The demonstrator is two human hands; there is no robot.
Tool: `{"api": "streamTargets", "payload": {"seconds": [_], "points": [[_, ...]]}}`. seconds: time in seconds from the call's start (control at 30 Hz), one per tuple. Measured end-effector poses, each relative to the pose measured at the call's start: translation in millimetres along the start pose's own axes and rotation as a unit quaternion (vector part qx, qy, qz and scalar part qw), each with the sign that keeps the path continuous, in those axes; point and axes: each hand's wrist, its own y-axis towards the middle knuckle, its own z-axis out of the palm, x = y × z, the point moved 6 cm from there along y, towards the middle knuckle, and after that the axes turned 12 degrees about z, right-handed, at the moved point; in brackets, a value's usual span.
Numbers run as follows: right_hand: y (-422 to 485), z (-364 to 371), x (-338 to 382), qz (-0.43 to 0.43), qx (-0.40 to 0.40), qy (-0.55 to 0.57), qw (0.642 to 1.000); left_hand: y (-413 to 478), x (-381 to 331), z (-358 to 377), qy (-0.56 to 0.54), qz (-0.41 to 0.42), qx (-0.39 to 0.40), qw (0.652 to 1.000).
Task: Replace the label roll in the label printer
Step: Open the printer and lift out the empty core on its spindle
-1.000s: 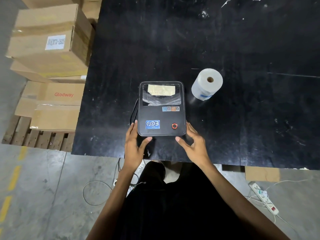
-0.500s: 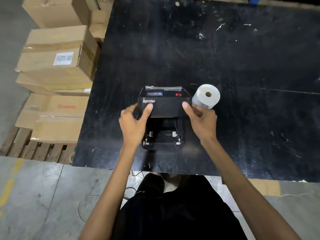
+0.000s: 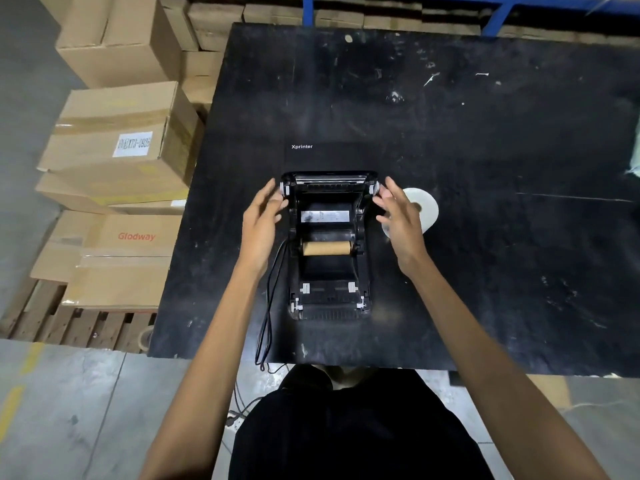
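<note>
A black label printer [image 3: 329, 292] lies on the black table [image 3: 450, 133] with its lid [image 3: 329, 157] swung fully back, the word Xprinter showing on it. Inside, a bare brown cardboard core [image 3: 327, 248] sits across the roll bay. A full white label roll [image 3: 424, 209] stands just right of the printer, partly hidden by my right hand [image 3: 401, 220]. My left hand [image 3: 259, 223] hovers beside the printer's left side near the hinge, fingers spread. My right hand hovers at the right side, fingers apart, holding nothing.
A black cable [image 3: 268, 306] runs from the printer's left side over the table's near edge. Stacked cardboard boxes [image 3: 117, 147] on a wooden pallet [image 3: 69, 323] stand left of the table. A blue rack frame [image 3: 491, 15] is behind it.
Both hands lifted the lid from shut to fully open, then let go of it. The cardboard core inside is now exposed. The camera moved back and up.
</note>
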Motion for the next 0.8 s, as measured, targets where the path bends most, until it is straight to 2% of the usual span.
{"api": "streamTargets", "payload": {"seconds": [0.07, 0.13, 0.23, 0.37, 0.47, 0.53, 0.63, 0.8], "points": [[-1.7, -6.9, -16.1, -0.025, -0.035, -0.048, 0.998, -6.3, 12.2, -10.3, 0.061, 0.019, -0.01, 0.998], [-2.7, -8.9, -35.0, -0.063, -0.062, -0.182, 0.979, -16.1, 26.0, -16.7, 0.188, 0.04, 0.005, 0.981], [-0.9, 1.6, -63.5, -0.06, -0.018, -0.356, 0.932, -26.4, 49.9, -10.3, 0.355, 0.06, 0.103, 0.927], [6.3, 15.1, -75.6, -0.08, -0.008, -0.487, 0.87, -25.2, 60.6, 3.9, 0.472, 0.091, 0.169, 0.861], [12.3, 23.0, -72.4, -0.101, -0.026, -0.525, 0.845, -18.0, 59.3, 13.5, 0.527, 0.126, 0.184, 0.82], [15.2, 26.1, -69.7, -0.108, -0.038, -0.536, 0.837, -14.8, 58.9, 18.4, 0.543, 0.14, 0.189, 0.806], [19.2, 29.7, -67.8, -0.117, -0.041, -0.539, 0.833, -11.2, 61.3, 21.7, 0.54, 0.152, 0.188, 0.806], [18.5, 22.7, -64.0, -0.134, -0.034, -0.488, 0.861, -9.5, 62.0, 15.0, 0.508, 0.191, 0.171, 0.822]]}}
